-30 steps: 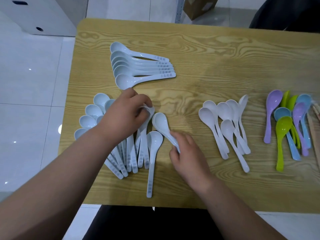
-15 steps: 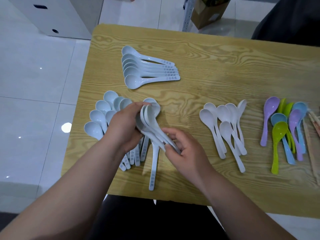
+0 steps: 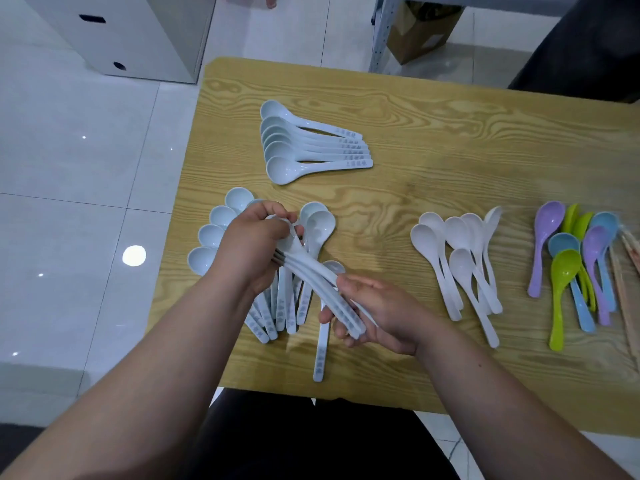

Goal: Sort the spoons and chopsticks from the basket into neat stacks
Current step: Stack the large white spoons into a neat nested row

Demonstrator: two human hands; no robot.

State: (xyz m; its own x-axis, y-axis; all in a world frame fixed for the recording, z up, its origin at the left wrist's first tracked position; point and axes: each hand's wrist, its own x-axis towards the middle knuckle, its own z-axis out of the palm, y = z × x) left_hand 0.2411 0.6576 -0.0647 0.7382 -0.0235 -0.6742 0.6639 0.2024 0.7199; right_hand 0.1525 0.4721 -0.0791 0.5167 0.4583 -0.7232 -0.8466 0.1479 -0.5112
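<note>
My left hand [image 3: 254,249] and right hand [image 3: 375,315] clamp the nested spoons [image 3: 313,284] end to end, squaring them; loose ones lie beneath.

The table [image 3: 433,109] is showing smooth, matt wood grain; the pale blue spoons [image 3: 281,169] and coloured spoons [image 3: 566,268] are gleaming as glossy plastic; the floor tiles [image 3: 86,150] are shining.

Both forearms reach forward; left hand [image 3: 254,247] and right hand [image 3: 379,315] curl around nested spoons [image 3: 312,279].

A cardboard box [image 3: 420,32] sits on tiles [image 3: 86,150] beyond the wooden table [image 3: 450,140].
</note>
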